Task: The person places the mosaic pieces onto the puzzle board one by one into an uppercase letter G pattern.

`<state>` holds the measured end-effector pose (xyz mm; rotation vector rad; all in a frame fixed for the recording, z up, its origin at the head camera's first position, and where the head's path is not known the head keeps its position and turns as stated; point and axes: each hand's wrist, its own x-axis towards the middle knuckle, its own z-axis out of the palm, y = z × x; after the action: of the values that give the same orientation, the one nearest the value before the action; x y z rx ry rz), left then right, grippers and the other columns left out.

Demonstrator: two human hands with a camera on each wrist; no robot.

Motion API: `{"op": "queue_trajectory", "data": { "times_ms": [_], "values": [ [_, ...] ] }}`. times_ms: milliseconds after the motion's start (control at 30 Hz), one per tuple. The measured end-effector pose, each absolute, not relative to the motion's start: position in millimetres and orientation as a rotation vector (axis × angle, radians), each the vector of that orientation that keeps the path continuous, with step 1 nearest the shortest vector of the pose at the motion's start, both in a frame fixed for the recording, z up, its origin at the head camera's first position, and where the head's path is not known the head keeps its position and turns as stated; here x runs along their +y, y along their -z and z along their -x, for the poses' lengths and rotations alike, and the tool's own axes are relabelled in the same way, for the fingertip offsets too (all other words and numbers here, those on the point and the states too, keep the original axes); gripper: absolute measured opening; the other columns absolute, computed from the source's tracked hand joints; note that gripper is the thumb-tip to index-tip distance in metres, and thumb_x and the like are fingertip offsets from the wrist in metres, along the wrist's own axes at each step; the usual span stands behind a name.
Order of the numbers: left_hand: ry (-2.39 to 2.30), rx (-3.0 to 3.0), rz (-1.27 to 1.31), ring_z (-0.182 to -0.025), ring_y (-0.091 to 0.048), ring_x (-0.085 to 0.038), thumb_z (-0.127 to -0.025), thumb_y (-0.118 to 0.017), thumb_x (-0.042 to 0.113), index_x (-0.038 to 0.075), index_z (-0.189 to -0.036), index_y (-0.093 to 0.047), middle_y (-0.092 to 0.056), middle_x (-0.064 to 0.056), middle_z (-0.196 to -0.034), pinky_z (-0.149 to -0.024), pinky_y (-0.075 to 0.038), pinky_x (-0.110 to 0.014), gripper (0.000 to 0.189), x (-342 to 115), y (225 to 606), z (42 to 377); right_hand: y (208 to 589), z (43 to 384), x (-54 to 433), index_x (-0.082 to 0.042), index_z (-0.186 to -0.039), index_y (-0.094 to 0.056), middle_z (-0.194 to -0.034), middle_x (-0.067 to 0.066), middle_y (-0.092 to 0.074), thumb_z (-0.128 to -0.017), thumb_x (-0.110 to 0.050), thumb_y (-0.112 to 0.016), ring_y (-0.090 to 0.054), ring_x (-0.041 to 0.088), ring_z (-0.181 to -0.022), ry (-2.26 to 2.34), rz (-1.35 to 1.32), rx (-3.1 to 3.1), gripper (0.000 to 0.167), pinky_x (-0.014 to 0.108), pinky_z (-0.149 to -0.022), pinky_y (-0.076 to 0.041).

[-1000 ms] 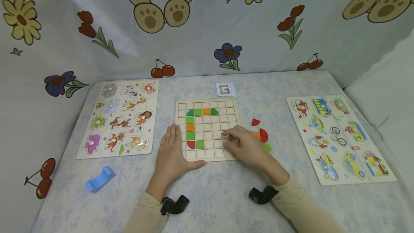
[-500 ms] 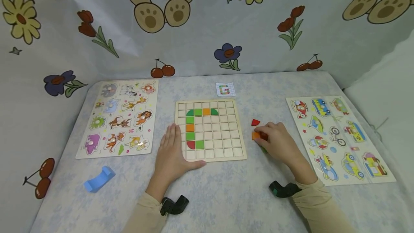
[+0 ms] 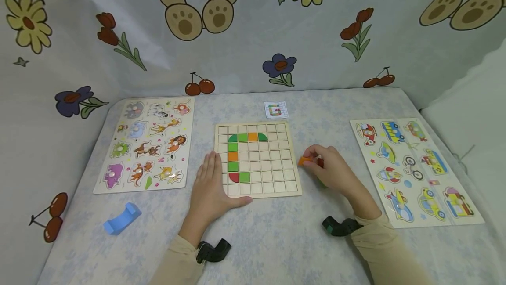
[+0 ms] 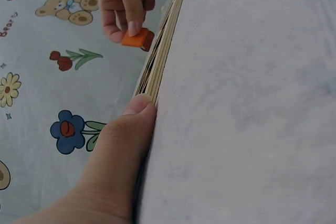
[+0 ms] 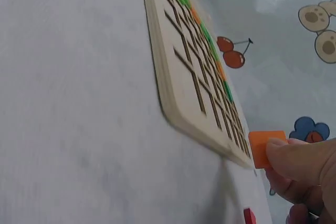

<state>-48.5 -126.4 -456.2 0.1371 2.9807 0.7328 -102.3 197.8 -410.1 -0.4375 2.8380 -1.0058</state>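
My right hand [image 3: 332, 168] pinches an orange square tile [image 3: 303, 161] between thumb and fingers, just right of the wooden grid board [image 3: 276, 184]. In the right wrist view the orange tile [image 5: 260, 150] shows beside a corner of the board. Along the board's left edge lies my left hand [image 3: 209, 184], its fingers straight and its thumb along the near edge. Green, orange and red tiles sit in the grid as a C-like outline, among them a green tile [image 3: 244, 177] at its lower end. A red piece [image 3: 320, 163] and a green piece [image 3: 321, 183] are partly hidden by my right hand.
A small card [image 3: 276, 110] with a coloured G lies behind the board. An animal puzzle [image 3: 187, 144] is at left, a vehicle puzzle [image 3: 399, 199] at right. A blue curved block [image 3: 122, 219] lies at the near left.
My right hand moved from over the board to the loose pieces at right, took hold of the orange tile, and has shifted slightly back left with it. My left hand stayed put.
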Motion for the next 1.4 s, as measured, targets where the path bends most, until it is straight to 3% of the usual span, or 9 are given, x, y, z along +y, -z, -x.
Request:
{"op": "queue_trajectory", "data": {
  "times_ms": [167,333,600,1000,1400],
  "values": [
    [-0.727,2.975,-0.131,-0.156,0.002,-0.028,-0.056,-0.067,0.090,0.004,-0.159,-0.004,0.000,-0.013,-0.168,-0.126,-0.011,-0.050,0.149,-126,457,49,411,102,166,-0.015,-0.100,-0.064,-0.092,-0.001,-0.064,-0.092,-0.011,-0.070,-0.050,0.017,-0.078,1.156,0.520,2.681,0.011,0.027,-0.069,-0.041],
    [-0.706,2.981,-0.132,-0.156,0.003,-0.028,-0.055,-0.064,0.092,0.004,-0.159,-0.004,0.000,-0.014,-0.168,-0.126,-0.011,-0.049,0.149,-127,459,49,416,97,135,-0.015,-0.102,-0.063,-0.086,-0.001,-0.062,-0.092,-0.013,-0.071,-0.050,0.015,-0.070,1.219,0.581,2.557,0.013,0.022,-0.062,-0.043],
    [-0.703,2.997,-0.149,-0.156,0.002,-0.027,-0.055,-0.060,0.095,0.004,-0.159,-0.004,-0.001,-0.014,-0.168,-0.126,-0.012,-0.049,0.149,-127,461,50,422,94,99,-0.018,-0.098,-0.064,-0.086,-0.007,-0.062,-0.094,-0.014,-0.069,-0.054,0.012,-0.081,1.142,0.612,2.625,0.007,0.025,-0.074,-0.049],
    [-0.714,2.991,-0.140,-0.156,0.001,-0.027,-0.056,-0.062,0.093,0.003,-0.159,-0.005,0.000,-0.013,-0.168,-0.126,-0.013,-0.049,0.148,-127,459,49,423,89,87,-0.018,-0.100,-0.067,-0.098,-0.007,-0.061,-0.093,-0.017,-0.070,-0.058,0.012,-0.097,0.973,0.649,2.759,0.007,0.033,-0.089,-0.052],
    [-0.711,2.991,-0.140,-0.156,0.001,-0.028,-0.057,-0.063,0.092,0.003,-0.159,-0.004,0.000,-0.013,-0.168,-0.126,-0.012,-0.049,0.147,-127,458,48,424,85,90,-0.018,-0.096,-0.074,-0.096,-0.009,-0.060,-0.092,-0.020,-0.072,-0.055,0.010,-0.092,0.930,0.724,2.799,0.005,0.029,-0.080,-0.050]
  ]
}}
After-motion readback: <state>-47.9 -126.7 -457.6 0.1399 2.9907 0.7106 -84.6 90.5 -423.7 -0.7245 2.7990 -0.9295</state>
